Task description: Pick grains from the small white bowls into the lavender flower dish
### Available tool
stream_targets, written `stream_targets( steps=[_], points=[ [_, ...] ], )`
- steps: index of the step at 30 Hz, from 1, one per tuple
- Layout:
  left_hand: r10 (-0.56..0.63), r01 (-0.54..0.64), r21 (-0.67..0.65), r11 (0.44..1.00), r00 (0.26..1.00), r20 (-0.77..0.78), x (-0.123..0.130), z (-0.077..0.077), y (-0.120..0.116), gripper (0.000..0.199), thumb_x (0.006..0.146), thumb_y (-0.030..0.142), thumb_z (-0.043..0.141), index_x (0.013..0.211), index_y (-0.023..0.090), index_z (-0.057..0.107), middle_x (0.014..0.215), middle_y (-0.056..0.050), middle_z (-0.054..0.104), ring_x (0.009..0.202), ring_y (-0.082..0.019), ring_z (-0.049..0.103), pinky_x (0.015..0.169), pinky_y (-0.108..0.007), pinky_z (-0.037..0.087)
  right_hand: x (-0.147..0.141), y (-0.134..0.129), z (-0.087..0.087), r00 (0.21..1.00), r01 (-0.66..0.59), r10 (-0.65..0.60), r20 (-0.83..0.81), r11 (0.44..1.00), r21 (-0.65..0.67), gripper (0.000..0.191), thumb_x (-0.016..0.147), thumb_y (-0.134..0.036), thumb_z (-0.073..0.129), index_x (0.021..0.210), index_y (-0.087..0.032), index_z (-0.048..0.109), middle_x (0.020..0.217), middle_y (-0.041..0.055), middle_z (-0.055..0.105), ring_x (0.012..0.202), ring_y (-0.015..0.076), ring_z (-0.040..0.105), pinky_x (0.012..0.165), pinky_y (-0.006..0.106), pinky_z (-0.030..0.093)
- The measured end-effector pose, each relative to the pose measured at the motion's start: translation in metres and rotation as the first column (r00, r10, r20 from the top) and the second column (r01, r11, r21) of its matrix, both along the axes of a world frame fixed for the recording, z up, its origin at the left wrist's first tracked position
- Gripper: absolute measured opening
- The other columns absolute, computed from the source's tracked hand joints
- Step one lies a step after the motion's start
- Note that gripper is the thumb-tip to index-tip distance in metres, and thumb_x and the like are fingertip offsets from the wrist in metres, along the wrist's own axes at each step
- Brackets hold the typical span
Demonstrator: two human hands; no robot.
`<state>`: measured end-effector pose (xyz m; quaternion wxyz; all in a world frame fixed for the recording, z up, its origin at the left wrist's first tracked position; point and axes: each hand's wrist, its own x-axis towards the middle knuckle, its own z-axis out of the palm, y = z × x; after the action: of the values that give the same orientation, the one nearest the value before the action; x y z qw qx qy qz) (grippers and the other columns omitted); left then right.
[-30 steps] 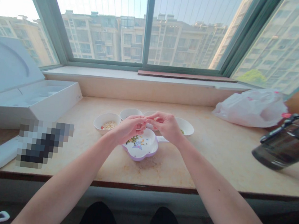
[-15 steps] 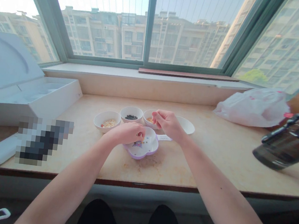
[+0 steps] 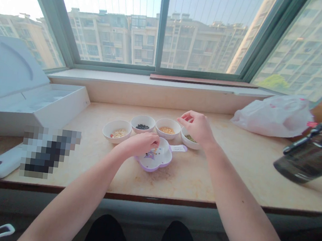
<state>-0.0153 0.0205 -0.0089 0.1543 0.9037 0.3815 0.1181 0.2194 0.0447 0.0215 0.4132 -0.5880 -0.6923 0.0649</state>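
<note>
Bright daylight pours through the window (image 3: 160, 26) at 12 o'clock, and the sky at 10 o'clock burns out to near white. The stone counter (image 3: 216, 174) is evenly lit, with only soft, faint shadows, such as the one beneath the divided plate (image 3: 156, 160) near the center. Wide-angle distortion bends the window frame (image 3: 53, 17) as it nears the edges. A pixelated patch (image 3: 48, 150) at 8 o'clock hides what lies there; most other areas look reasonably sharp.
</note>
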Motion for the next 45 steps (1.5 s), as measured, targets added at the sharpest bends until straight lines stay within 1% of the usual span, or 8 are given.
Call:
stream_targets(
  steps=[5, 12, 22, 25, 29, 32, 39, 45],
  points=[
    [0.088, -0.074, -0.069, 0.995, 0.972, 0.218, 0.004, 0.002, -0.003, 0.019, 0.099, 0.028, 0.037, 0.085, 0.022, 0.049, 0.086, -0.002, 0.060, 0.084, -0.018, 0.056, 0.080, -0.031, 0.042, 0.019, 0.006, -0.001, 0.950, 0.216, -0.181, 0.255, 0.969, -0.117, 0.021, 0.090, -0.028, 0.057, 0.090, -0.020, 0.077, 0.096, 0.0102, 0.078, 0.093, 0.0259, 0.070, 0.078, 0.033, 0.048],
    [0.170, -0.060, -0.266, 0.962, 0.893, 0.416, 0.007, 0.002, -0.003, 0.022, 0.099, 0.034, 0.039, 0.083, 0.023, 0.047, 0.074, 0.001, 0.051, 0.069, -0.016, 0.047, 0.066, -0.031, 0.037, 0.025, 0.006, -0.005, 0.859, 0.356, -0.176, 0.481, 0.880, -0.315, 0.030, 0.092, -0.030, 0.051, 0.095, -0.020, 0.080, 0.101, 0.0152, 0.078, 0.096, 0.0298, 0.072, 0.074, 0.034, 0.050],
    [0.234, 0.193, -0.520, 0.832, 0.727, 0.645, 0.007, 0.013, -0.010, 0.032, 0.102, 0.043, 0.043, 0.080, 0.020, 0.046, 0.068, 0.003, 0.042, 0.058, -0.010, 0.035, 0.059, -0.025, 0.032, 0.010, 0.002, -0.003, 0.946, 0.186, -0.129, 0.296, 0.968, -0.171, 0.025, 0.092, -0.031, 0.057, 0.096, -0.019, 0.079, 0.099, 0.0113, 0.079, 0.094, 0.0274, 0.071, 0.079, 0.034, 0.050],
    [0.262, 0.231, -0.538, 0.811, 0.678, 0.687, 0.006, 0.010, -0.006, 0.033, 0.101, 0.045, 0.046, 0.082, 0.019, 0.048, 0.071, 0.002, 0.044, 0.060, -0.009, 0.037, 0.058, -0.024, 0.033, 0.001, -0.004, 0.000, 0.991, -0.002, 0.015, 0.132, 0.995, -0.099, 0.023, 0.092, -0.032, 0.059, 0.092, -0.019, 0.078, 0.092, 0.0086, 0.078, 0.084, 0.0218, 0.070, 0.077, 0.031, 0.049],
    [0.312, 0.240, -0.549, 0.801, 0.614, 0.725, 0.008, 0.008, -0.005, 0.034, 0.100, 0.046, 0.050, 0.080, 0.018, 0.049, 0.073, 0.002, 0.046, 0.060, -0.008, 0.037, 0.056, -0.023, 0.031, -0.017, -0.016, -0.002, 0.923, -0.378, 0.373, -0.098, 0.925, -0.041, 0.028, 0.089, -0.044, 0.065, 0.097, -0.019, 0.077, 0.088, 0.0045, 0.076, 0.068, 0.0154, 0.062, 0.066, 0.028, 0.047],
    [0.361, 0.220, -0.555, 0.802, 0.561, 0.745, 0.012, 0.007, -0.007, 0.035, 0.097, 0.047, 0.056, 0.079, 0.018, 0.049, 0.070, 0.003, 0.044, 0.059, -0.008, 0.037, 0.055, -0.021, 0.030, -0.029, -0.023, -0.007, 0.840, -0.525, 0.505, -0.198, 0.849, -0.059, 0.034, 0.082, -0.048, 0.074, 0.100, -0.019, 0.077, 0.079, 0.0017, 0.072, 0.062, 0.0130, 0.057, 0.059, 0.026, 0.043],
    [0.447, 0.182, -0.562, 0.807, 0.434, 0.782, 0.020, 0.002, -0.008, 0.036, 0.091, 0.047, 0.065, 0.078, 0.018, 0.048, 0.066, 0.005, 0.044, 0.056, -0.006, 0.039, 0.053, -0.019, 0.028, -0.042, -0.025, -0.016, 0.835, -0.500, 0.483, -0.263, 0.866, 0.002, 0.030, 0.080, -0.045, 0.076, 0.090, -0.017, 0.078, 0.068, 0.0006, 0.068, 0.056, 0.0113, 0.053, 0.056, 0.026, 0.040],
    [0.411, 0.115, -0.516, 0.849, 0.471, 0.781, 0.019, 0.005, -0.008, 0.037, 0.092, 0.049, 0.059, 0.075, 0.018, 0.049, 0.065, 0.004, 0.045, 0.055, -0.007, 0.037, 0.053, -0.021, 0.027, -0.042, -0.021, -0.018, 0.847, -0.452, 0.453, -0.278, 0.889, 0.071, 0.030, 0.084, -0.047, 0.072, 0.087, -0.017, 0.077, 0.072, 0.0028, 0.070, 0.060, 0.0130, 0.054, 0.058, 0.028, 0.042]
  ],
)
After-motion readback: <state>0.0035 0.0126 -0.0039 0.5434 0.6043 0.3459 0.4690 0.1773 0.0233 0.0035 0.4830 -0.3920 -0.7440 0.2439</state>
